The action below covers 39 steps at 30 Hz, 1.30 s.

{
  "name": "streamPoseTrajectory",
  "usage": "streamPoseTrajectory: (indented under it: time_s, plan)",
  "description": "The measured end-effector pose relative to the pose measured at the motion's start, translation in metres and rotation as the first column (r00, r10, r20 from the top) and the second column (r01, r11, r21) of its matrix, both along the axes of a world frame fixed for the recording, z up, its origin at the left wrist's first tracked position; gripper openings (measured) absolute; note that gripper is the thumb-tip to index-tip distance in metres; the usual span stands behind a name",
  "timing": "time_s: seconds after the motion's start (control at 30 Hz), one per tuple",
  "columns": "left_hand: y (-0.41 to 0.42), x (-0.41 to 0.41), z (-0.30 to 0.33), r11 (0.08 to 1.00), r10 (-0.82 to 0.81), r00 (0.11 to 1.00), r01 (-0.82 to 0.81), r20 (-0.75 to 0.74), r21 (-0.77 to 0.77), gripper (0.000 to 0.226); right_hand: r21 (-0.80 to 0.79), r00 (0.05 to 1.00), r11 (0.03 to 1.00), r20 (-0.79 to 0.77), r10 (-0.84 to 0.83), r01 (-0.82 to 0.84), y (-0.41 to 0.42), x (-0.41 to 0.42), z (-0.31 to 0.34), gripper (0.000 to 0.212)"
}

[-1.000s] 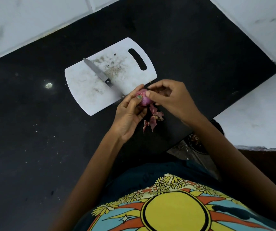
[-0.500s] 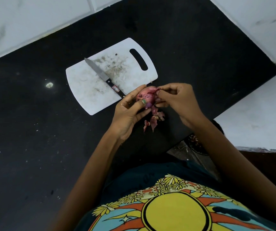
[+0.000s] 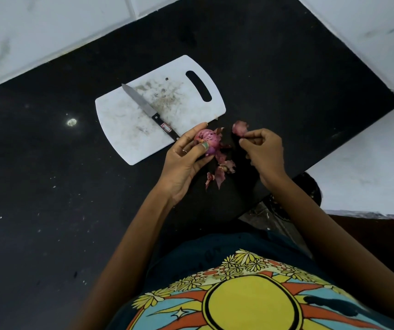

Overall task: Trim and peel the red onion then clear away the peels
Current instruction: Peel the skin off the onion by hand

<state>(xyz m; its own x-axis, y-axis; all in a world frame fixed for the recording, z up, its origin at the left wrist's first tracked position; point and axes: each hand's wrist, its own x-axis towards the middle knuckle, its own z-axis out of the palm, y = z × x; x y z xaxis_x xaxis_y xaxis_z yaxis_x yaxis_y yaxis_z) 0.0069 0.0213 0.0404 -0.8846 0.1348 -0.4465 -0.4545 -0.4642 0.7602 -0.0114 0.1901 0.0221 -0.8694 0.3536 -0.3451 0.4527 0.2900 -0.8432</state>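
Onion (image 3: 207, 141) gripped by left hand (image 3: 186, 160); right hand (image 3: 261, 148) fingers pinch peel (image 3: 239, 128).

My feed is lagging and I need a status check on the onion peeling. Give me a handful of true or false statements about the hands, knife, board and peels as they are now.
1. The left hand grips the red onion. True.
2. The right hand holds the knife. False: it pinches a piece of peel; the knife lies on the cutting board.
3. Loose peels lie on the black counter below the onion. True.
4. The onion rests on the cutting board. False: it is held off the board's near edge, above the counter.
5. The knife's blade points away from the person. True.
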Motion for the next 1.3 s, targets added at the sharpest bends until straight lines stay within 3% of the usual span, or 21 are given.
streamPoseTrajectory:
  time_s: [0.13, 0.27, 0.37, 0.57, 0.87, 1.3]
  plan:
    - [-0.001, 0.0, -0.001, 0.997, -0.038, 0.999, 0.036, -0.033, -0.065, 0.038, -0.056, 0.994, 0.994, -0.066, 0.09, -0.094, -0.004, 0.001, 0.018, 0.011]
    - [-0.002, 0.0, -0.003, 0.991, -0.087, 0.993, 0.078, -0.083, -0.109, 0.048, -0.189, 0.924, 0.906, -0.14, 0.355, -0.377, -0.009, 0.0, 0.04, 0.013]
    - [-0.004, 0.001, -0.001, 0.993, -0.075, 0.992, 0.065, -0.101, -0.103, 0.054, -0.116, 0.871, 0.868, -0.167, 0.463, -0.484, -0.011, -0.002, 0.044, 0.026]
    - [-0.012, 0.0, 0.003, 0.99, -0.114, 0.991, 0.108, -0.067, -0.094, 0.046, -0.172, 0.869, 0.855, -0.18, 0.462, -0.49, -0.009, -0.004, 0.045, 0.028]
    - [-0.01, 0.0, 0.002, 0.998, -0.054, 0.998, 0.053, -0.034, -0.038, 0.043, -0.029, 0.825, 0.836, -0.186, 0.534, -0.548, -0.012, -0.006, 0.047, 0.027]
    - [-0.008, 0.001, 0.002, 0.998, -0.061, 0.998, 0.061, -0.02, -0.031, 0.042, 0.026, 0.824, 0.836, -0.157, 0.545, -0.548, -0.01, -0.011, 0.048, 0.024]
